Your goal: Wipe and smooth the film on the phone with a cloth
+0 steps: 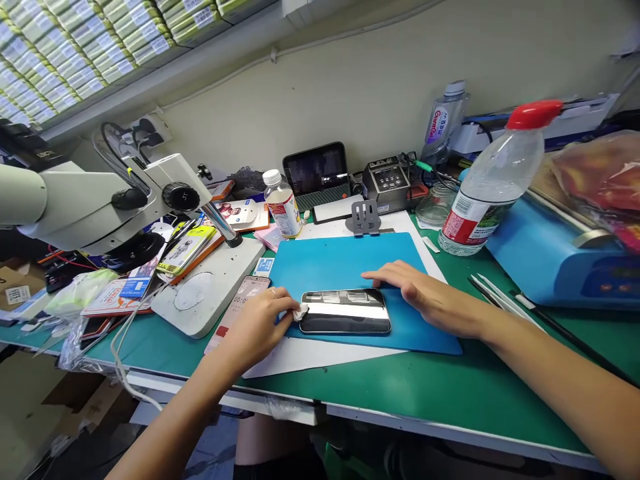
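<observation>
A phone [345, 311] lies flat, screen up, on the blue mat [320, 260], its glossy glass reflecting light. At its left end my left hand [267, 323] pinches a small crumpled white tissue [301, 312] between thumb and fingers. Over the mat, by the phone's upper right corner, my right hand [415, 293] has its fingers stretched out and holds nothing. Another phone [240, 310], its screen lit, lies beside the mat, partly behind my left hand and forearm.
A microscope [90, 200] on a white base [210, 287] stands at the left. Behind the mat are a small bottle [283, 207], a dark screen [317, 170] and a black control box [387, 183]. A red-capped bottle [493, 180], tweezers [505, 300] and a blue machine [555, 253] occupy the right.
</observation>
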A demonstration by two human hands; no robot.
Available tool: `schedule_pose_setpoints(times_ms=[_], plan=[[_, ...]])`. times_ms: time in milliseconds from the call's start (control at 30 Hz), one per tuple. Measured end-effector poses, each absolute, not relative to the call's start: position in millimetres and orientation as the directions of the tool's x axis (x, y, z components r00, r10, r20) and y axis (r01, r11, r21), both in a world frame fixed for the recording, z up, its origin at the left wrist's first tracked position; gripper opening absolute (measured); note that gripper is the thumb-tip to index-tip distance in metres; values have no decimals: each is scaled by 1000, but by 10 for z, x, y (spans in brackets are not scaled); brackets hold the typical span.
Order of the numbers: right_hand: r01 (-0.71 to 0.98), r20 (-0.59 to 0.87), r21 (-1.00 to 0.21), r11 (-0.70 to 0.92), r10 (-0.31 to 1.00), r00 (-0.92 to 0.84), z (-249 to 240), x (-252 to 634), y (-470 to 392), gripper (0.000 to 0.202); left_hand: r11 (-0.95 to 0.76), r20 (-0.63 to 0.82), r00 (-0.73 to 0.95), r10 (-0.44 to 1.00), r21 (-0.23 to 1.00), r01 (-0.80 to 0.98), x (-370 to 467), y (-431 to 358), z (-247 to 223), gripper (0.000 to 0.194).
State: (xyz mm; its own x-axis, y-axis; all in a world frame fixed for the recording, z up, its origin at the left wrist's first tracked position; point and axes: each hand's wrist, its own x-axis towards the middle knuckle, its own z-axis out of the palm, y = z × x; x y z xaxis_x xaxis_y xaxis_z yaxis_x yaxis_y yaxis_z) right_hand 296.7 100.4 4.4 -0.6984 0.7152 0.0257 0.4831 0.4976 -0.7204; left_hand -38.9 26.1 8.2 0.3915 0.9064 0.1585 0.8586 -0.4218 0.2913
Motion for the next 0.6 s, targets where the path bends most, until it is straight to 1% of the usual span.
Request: schedule_pose_setpoints(times_ms=[100, 200, 267, 400, 600], plan=[[486, 23, -718, 498, 715, -699, 37, 2974, 1010, 98, -429, 173, 395, 902, 271, 862, -436, 231, 54, 23], [481, 45, -716, 506, 721, -692, 6, 2977, 1024, 92, -422, 230, 366, 902, 287, 860, -417, 216, 66, 23], [471, 64, -714, 518, 718, -693, -20, 2974, 1034, 90, -432, 241, 371, 897, 303, 849, -359, 222, 87, 22], [457, 77, -721, 521, 715, -695, -38, 2956, 1037, 90, -430, 186, 389, 902, 318, 845, -147, 304, 122, 22], [467, 52, -720, 514, 710, -702, -23, 2946, 1029, 98, -450, 152, 424, 893, 328, 831, 270, 501, 88, 19]])
